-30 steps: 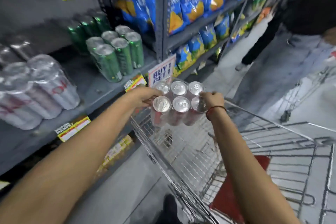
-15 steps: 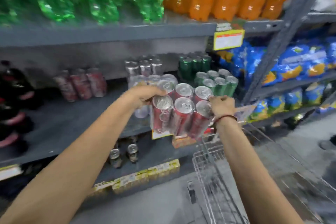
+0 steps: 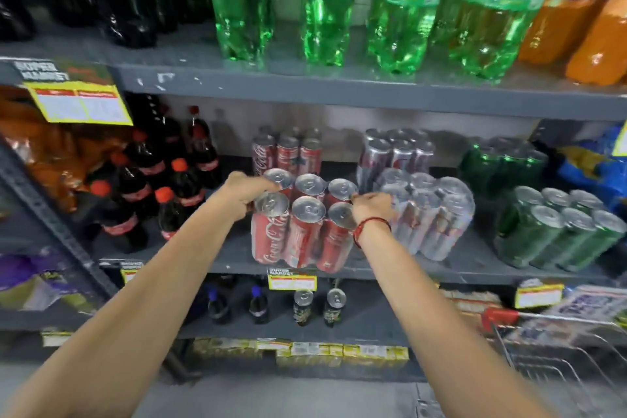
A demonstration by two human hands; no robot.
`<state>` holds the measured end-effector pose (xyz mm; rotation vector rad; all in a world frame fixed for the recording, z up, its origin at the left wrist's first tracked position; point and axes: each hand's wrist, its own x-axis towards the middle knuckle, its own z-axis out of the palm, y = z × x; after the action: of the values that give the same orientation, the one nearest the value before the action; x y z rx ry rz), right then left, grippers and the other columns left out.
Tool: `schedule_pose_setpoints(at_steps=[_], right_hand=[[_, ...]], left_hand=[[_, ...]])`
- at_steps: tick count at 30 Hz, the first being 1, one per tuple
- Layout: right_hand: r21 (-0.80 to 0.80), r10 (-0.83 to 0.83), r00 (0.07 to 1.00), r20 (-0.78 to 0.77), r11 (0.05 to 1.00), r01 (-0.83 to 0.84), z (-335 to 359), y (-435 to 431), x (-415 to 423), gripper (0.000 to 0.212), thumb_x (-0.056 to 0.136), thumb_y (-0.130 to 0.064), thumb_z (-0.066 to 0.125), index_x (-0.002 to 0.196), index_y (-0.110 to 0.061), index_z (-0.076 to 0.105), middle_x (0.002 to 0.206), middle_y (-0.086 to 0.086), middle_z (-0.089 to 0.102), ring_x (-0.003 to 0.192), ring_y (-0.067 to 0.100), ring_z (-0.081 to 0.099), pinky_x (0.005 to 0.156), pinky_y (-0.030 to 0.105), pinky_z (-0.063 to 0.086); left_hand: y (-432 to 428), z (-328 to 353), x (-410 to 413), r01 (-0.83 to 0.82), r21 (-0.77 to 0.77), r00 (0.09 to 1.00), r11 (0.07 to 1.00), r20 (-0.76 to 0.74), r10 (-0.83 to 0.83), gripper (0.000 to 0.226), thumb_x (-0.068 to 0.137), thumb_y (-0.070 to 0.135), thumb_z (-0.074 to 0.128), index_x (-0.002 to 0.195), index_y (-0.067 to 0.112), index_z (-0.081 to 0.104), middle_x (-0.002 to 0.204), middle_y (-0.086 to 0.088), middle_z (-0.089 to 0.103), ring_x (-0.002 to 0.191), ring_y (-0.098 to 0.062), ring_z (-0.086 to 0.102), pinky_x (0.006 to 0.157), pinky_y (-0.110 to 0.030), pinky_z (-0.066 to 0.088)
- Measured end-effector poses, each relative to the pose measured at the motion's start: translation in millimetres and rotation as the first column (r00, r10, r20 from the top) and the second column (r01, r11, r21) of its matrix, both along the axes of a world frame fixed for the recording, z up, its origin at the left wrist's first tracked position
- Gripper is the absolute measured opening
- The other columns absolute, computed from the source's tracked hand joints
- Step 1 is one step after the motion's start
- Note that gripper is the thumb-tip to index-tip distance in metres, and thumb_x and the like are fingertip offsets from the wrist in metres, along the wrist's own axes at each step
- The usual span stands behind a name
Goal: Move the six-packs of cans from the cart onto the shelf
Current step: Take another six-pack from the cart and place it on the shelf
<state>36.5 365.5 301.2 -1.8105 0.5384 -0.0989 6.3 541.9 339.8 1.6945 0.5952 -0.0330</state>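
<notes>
A shrink-wrapped six-pack of red cola cans (image 3: pixel 298 231) stands upright at the front edge of the grey middle shelf (image 3: pixel 451 270). My left hand (image 3: pixel 247 192) grips its top left side. My right hand (image 3: pixel 371 205), with a red thread on the wrist, grips its top right corner. Another red six-pack (image 3: pixel 286 153) stands behind it. The wire cart (image 3: pixel 556 363) with a red handle sits at the lower right, and its inside is mostly out of view.
Silver six-packs (image 3: pixel 427 214) stand right beside the red pack, green six-packs (image 3: pixel 556 231) farther right. Dark cola bottles (image 3: pixel 156 180) crowd the left. Green bottles (image 3: pixel 325 3) fill the shelf above. Single cans and bottles stand on the lower shelf (image 3: pixel 315 305).
Both hands lifted the red six-pack out of the cart, carried it left and forward, and it now rests on the middle shelf. The view turned from the cart toward the shelf.
</notes>
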Motion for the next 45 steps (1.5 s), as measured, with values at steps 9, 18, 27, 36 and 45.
schedule_pose_setpoints(at_steps=[9,18,27,36,45], right_hand=[[-0.054,0.01,0.997,-0.077,0.998,-0.015,-20.7,47.1,45.0,0.029,0.089,-0.01,0.053,0.112,0.006,0.059,0.122,0.026,0.061,0.116,0.037,0.056,0.093,0.037,0.047],[0.06,0.085,0.981,0.177,0.994,-0.096,-45.2,39.5,41.2,0.026,0.084,-0.023,0.064,0.091,0.002,0.065,0.089,0.014,0.068,0.075,0.018,0.057,0.073,0.016,0.048],[0.095,0.473,0.872,0.13,0.869,-0.485,-126.3,28.3,-4.5,0.091,0.055,-0.046,0.083,0.132,-0.022,0.041,0.13,-0.004,0.054,0.117,0.009,0.055,0.102,0.029,0.044],[-0.221,0.465,0.882,0.075,0.871,-0.44,-135.9,37.4,2.2,0.067,0.069,-0.007,0.076,0.126,-0.011,0.04,0.127,0.007,0.057,0.117,0.02,0.054,0.102,0.028,0.039],[-0.222,0.476,0.879,0.041,0.862,-0.456,-132.4,35.1,-5.1,0.072,0.069,-0.006,0.077,0.13,-0.01,0.039,0.129,0.012,0.059,0.12,0.026,0.055,0.104,0.032,0.041]], left_hand=[[48.6,-37.8,46.7,-0.086,-0.038,0.996,0.996,-0.039,0.085,0.011,0.074,-0.004,0.069,0.084,-0.005,0.063,0.066,-0.01,0.057,0.058,-0.017,0.054,0.061,-0.03,0.047],[63.2,-75.9,59.9,-0.132,-0.122,0.985,0.984,0.097,0.144,0.017,0.071,0.012,0.077,0.077,0.013,0.061,0.077,-0.003,0.062,0.07,-0.015,0.058,0.063,-0.025,0.045],[56.4,-165.6,-2.3,0.122,0.004,0.929,0.993,0.351,-0.116,0.085,0.07,0.026,0.077,0.141,0.017,0.03,0.14,0.001,0.049,0.125,-0.005,0.051,0.101,-0.022,0.044],[57.8,-180.0,7.9,0.141,0.413,0.954,0.9,0.185,-0.234,0.076,0.068,0.025,0.08,0.131,0.007,0.042,0.125,-0.011,0.064,0.112,-0.025,0.061,0.092,-0.033,0.049],[51.9,-188.2,-8.5,0.041,0.464,0.947,0.885,0.264,-0.183,0.072,0.07,0.023,0.079,0.13,0.004,0.044,0.124,-0.013,0.065,0.112,-0.028,0.062,0.091,-0.033,0.048]])
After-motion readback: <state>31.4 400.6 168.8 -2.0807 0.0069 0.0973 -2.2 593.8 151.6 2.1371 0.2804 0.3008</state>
